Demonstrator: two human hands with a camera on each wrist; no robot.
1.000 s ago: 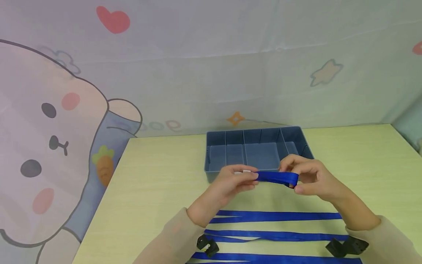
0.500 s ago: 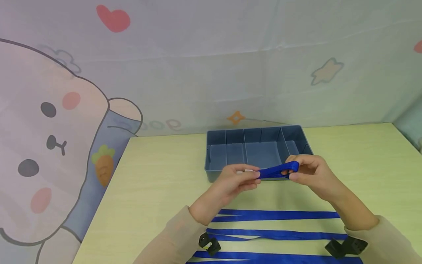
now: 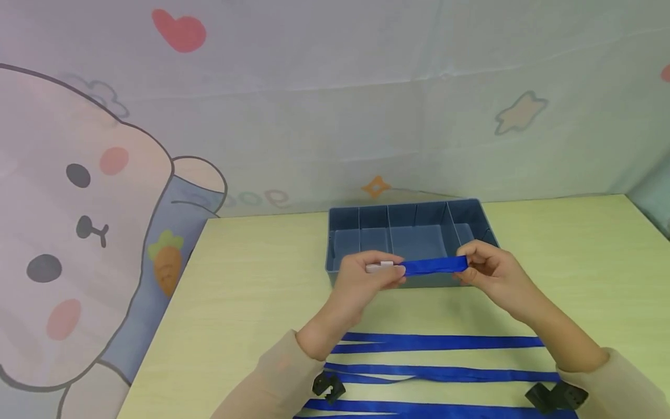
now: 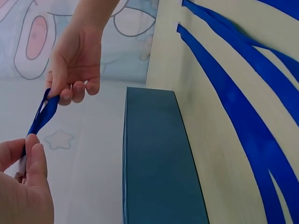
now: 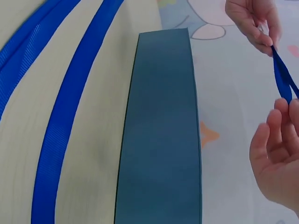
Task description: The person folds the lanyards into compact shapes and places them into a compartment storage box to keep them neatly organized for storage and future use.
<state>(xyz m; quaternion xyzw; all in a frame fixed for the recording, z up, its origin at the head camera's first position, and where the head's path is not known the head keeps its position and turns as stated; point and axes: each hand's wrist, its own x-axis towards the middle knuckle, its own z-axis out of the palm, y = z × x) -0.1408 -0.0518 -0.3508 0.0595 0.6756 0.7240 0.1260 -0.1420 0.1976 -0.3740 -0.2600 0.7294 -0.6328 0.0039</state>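
A folded blue lanyard (image 3: 431, 266) with a white plastic end piece (image 3: 381, 266) is stretched level between both hands, above the front edge of the divided box (image 3: 419, 241). My left hand (image 3: 361, 279) pinches it at the white end, between thumb and fingers. The right hand (image 3: 494, 279) pinches the folded end on the other side. In the left wrist view the strap (image 4: 46, 112) shows as a narrow loop between the hands. Several more blue lanyards (image 3: 434, 342) lie stretched across the table, nearer to me.
The box is blue-grey, with several compartments, and stands at the back of the pale table (image 3: 251, 279). Behind it hangs a printed cloth (image 3: 335, 116) with a cartoon animal at left. Black wrist cameras (image 3: 557, 397) sit on both sleeves.
The strap's right end has gone from a rounded loop to a flat fold, pulled straight by the right hand. Both hands have risen slightly; the left has also moved a little left.
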